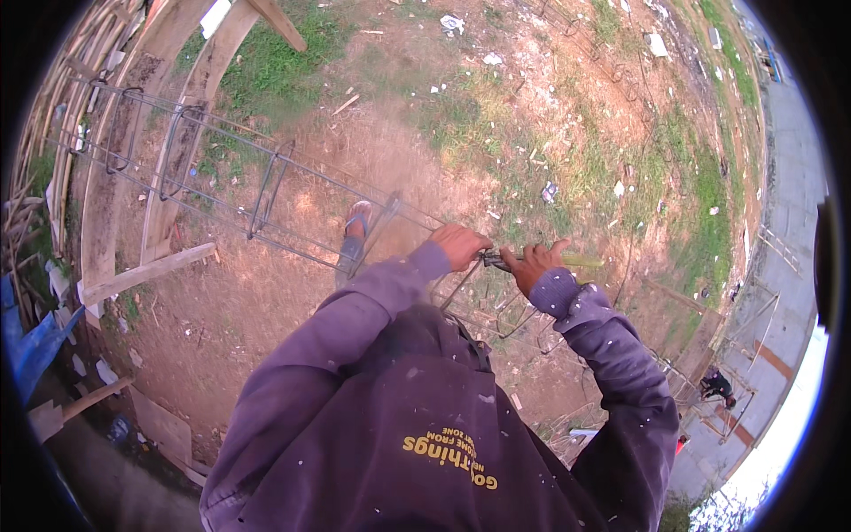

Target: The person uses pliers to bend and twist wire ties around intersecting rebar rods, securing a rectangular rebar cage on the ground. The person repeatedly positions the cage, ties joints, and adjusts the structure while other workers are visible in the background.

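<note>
A long cage of thin steel bars [269, 191] runs from the far left to in front of my body, with squared stirrups spaced along it. My left hand [458, 246] closes around the cage near its crossing with a stirrup [463, 285]. Just to the right, my right hand [534, 264] grips a plier-like tool with a dark metal head [495, 261], set against the bars beside my left fingertips. A yellow-green handle [582, 261] sticks out past that hand, whose index finger is raised. The tool's jaws are too small to make out.
Wooden boards [199, 97] support the cage's far left end, with a plank [146, 275] jutting toward me. My sandalled foot [359, 215] stands beneath the bars. Blue sheeting [35, 350] lies at left. Litter dots the dirt and grass. Another person [716, 387] is far right, near a paved strip [789, 177].
</note>
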{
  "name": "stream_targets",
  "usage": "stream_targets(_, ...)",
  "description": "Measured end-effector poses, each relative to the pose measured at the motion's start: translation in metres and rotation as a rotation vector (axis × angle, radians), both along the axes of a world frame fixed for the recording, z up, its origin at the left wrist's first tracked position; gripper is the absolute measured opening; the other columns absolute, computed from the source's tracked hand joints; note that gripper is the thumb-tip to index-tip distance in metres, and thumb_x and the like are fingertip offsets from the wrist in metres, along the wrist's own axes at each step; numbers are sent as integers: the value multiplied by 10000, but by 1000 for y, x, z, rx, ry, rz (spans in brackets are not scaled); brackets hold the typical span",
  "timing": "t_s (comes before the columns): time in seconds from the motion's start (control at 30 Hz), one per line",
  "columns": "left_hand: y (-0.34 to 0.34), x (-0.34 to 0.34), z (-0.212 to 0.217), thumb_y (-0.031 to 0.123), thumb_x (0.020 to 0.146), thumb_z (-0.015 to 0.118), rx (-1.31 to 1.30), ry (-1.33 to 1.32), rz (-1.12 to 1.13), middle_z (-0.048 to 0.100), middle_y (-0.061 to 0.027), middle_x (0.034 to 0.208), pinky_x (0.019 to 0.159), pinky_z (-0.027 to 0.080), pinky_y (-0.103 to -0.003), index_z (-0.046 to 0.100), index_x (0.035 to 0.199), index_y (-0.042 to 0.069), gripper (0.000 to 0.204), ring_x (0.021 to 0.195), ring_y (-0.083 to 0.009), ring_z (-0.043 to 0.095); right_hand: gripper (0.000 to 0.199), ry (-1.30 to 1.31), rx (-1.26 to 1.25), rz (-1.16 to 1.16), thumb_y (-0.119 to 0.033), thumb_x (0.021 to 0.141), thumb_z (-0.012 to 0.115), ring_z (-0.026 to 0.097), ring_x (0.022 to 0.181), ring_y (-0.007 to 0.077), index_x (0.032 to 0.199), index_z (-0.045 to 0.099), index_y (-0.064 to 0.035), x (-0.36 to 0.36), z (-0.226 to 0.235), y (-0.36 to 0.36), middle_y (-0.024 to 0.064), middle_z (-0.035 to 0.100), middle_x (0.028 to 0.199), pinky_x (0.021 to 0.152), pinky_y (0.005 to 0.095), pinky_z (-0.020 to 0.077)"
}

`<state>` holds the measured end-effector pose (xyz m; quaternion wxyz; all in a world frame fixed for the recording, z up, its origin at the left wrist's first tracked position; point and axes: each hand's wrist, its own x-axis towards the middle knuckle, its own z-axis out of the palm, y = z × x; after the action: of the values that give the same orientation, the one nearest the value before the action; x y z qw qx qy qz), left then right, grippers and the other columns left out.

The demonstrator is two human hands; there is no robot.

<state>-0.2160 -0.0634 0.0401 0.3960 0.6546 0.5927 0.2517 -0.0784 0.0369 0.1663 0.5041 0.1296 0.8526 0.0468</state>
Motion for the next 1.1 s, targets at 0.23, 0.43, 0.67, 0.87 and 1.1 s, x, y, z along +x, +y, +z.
stream_targets(0.23, 3, 1, -12, 127, 765, 639, -71, 29, -33, 684, -99, 915, 717, 508, -421, 660, 1082, 166, 320, 838, -302, 656, 257, 85, -5, -64, -180, 924, 427, 641, 890, 317, 1121, 543, -63, -1, -17, -3, 152, 632, 925, 687, 515, 487)
stream_targets(0.43, 7, -5, -26, 111, 758, 632, 31, -3, 4, 684, -90, 958, 729, 508, -422, 662, 1084, 158, 331, 860, -301, 653, 188, 186, -96, -393, -160, 881, 495, 654, 710, 363, 961, 544, 4, 24, -31, -5, 194, 650, 776, 613, 457, 510)
stream_targets(0.67, 13, -3, -27, 61, 722, 632, -76, -26, -12, 673, -114, 955, 787, 502, -432, 659, 1085, 176, 381, 915, -304, 639, 270, 589, -121, -1046, -303, 927, 509, 597, 733, 469, 925, 539, -35, 71, -78, -75, 273, 605, 720, 650, 549, 459)
stream_targets(0.87, 14, -6, -23, 170, 793, 623, -100, -72, -32, 653, -104, 1085, 816, 490, -451, 630, 1139, 154, 346, 955, -334, 623, 338, 669, -212, -1282, -351, 921, 510, 581, 711, 489, 901, 577, -20, 75, -99, -84, 275, 594, 693, 642, 536, 459)
stream_targets(1.1, 15, -9, -22, 182, 771, 646, -10, -15, -34, 666, -94, 1062, 795, 499, -446, 626, 1150, 180, 380, 925, -324, 637, 405, 217, -813, -1677, -379, 806, 697, 621, 541, 250, 777, 581, 8, 83, -79, -26, 113, 599, 614, 504, 374, 491)
